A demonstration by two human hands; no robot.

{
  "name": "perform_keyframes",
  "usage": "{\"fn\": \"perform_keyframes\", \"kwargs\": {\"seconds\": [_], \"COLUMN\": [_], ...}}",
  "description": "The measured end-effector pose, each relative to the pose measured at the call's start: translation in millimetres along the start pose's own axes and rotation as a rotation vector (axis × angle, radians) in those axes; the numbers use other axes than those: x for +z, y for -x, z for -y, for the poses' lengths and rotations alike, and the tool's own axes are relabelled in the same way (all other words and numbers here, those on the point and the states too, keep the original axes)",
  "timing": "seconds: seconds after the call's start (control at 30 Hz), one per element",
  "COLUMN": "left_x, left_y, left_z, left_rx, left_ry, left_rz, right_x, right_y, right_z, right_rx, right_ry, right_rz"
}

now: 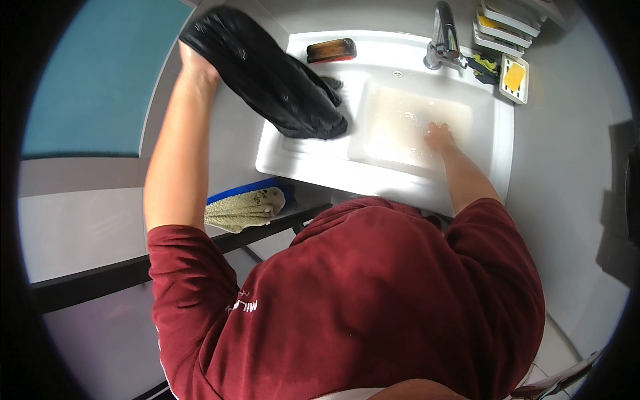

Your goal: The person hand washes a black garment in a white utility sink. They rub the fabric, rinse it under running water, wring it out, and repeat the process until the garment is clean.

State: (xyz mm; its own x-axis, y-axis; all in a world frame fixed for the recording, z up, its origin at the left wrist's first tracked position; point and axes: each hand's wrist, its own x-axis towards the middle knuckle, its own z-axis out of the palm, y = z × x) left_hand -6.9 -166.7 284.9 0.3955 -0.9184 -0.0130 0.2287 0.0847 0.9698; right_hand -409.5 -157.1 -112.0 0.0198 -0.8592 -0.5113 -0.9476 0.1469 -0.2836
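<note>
My left hand is raised at the upper left, closed on one end of a long, glossy black cloth. The cloth hangs down to the right, its lower end over the ribbed drainboard of the white sink; its exact kind cannot be made out. The cloth covers most of my left fingers. My right hand dips into cloudy, whitish water in the basin. Its fingers are partly under the surface, and whether they grip anything is hidden.
A chrome faucet rises behind the basin. On the back ledge lies a brown-topped brush or block. At the right are a dish with a yellow sponge, a dark green scrubber and stacked white trays. A pale green towel hangs below the drainboard.
</note>
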Motion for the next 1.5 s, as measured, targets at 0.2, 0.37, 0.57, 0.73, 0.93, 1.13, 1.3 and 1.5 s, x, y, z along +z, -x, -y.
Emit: {"fn": "perform_keyframes", "kwargs": {"seconds": [0.2,0.37,0.57,0.73,0.93,1.13,1.3,1.5], "left_x": [-91.2,-115.3,-108.8,-92.2,-28.7,66.4,48.9,7.8], "left_y": [-6.4,5.9,3.9,21.5,31.9,51.0,51.3,56.2], "left_z": [72.1,96.3,103.6,100.4,99.9,107.6,124.5,95.6], "left_rx": [-0.159,-0.250,-0.316,-0.287,-0.200,-0.155,0.368,0.107], "left_ry": [0.145,0.207,0.236,0.188,0.111,0.262,-0.647,-0.409], "left_rz": [-0.050,-0.088,-0.056,-0.066,-0.284,-0.487,-0.115,0.143], "right_x": [9.6,49.6,66.7,22.3,-73.1,-117.1,-93.3,-118.8], "right_y": [-18.5,-61.3,-104.0,-82.0,12.4,109.3,47.1,60.1], "right_z": [8.4,-28.1,-52.0,-2.0,159.7,288.3,312.2,292.1], "right_rx": [-0.105,-0.165,-0.389,-0.202,-0.731,-0.924,-1.082,-0.924], "right_ry": [0.146,0.048,0.380,0.217,-0.815,-0.732,-0.741,-0.816], "right_rz": [-0.045,-0.235,-0.284,-0.131,-0.148,-0.225,-0.627,0.587]}}
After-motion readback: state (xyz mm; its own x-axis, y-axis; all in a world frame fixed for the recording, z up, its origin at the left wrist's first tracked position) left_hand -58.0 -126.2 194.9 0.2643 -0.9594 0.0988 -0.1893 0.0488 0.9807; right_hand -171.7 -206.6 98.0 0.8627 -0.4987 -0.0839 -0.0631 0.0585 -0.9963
